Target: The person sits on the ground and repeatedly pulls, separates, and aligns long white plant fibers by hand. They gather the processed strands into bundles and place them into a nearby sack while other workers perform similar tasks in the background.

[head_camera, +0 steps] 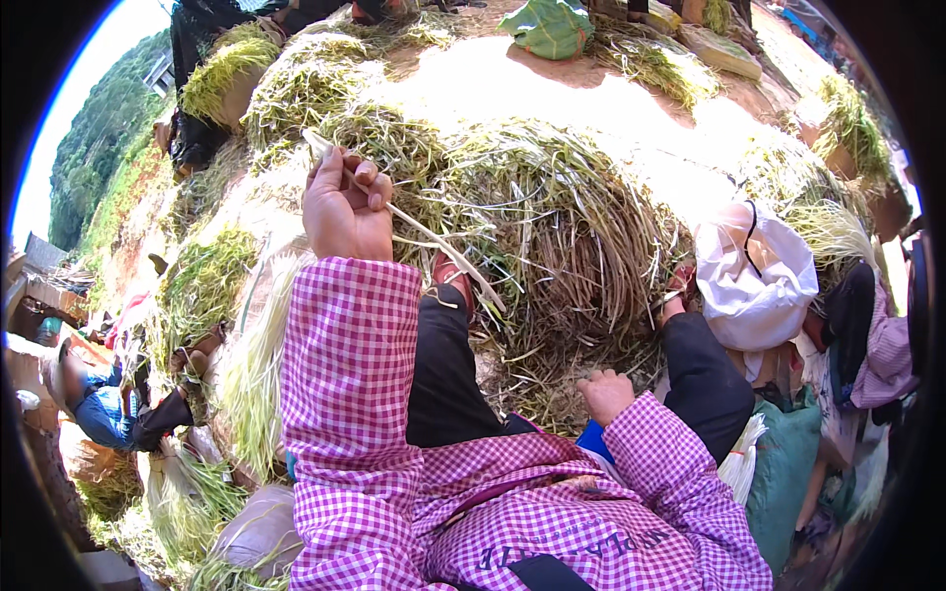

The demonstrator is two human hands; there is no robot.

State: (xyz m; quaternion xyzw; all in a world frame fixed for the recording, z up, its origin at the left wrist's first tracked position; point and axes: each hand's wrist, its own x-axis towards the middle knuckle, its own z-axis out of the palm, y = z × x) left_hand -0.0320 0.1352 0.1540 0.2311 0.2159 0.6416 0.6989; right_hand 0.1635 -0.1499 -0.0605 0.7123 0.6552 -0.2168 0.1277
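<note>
My left hand (pixel 353 201) is raised at the upper left, its fingers closed on a long pale plant stalk (pixel 443 247). The stalk's thick white end sticks out above the fingers, and its thin end slants down to the right over a big heap of green and yellowed stalks (pixel 569 214). Low at the centre right, my right hand (pixel 607 395) is near my lap, below the heap's lower edge. Its fingers are partly curled, and whether it holds anything is hidden. Left of my left sleeve lies a bundle of long pale stalks (pixel 259 377).
A white cloth bag (pixel 755 277) stands beyond my right knee, above a green sack (pixel 783 473). A large leafy green bundle (pixel 548 29) lies at the top. Another person (pixel 111 410) sits at the far left among plant heaps. More people are partly visible at the top and right.
</note>
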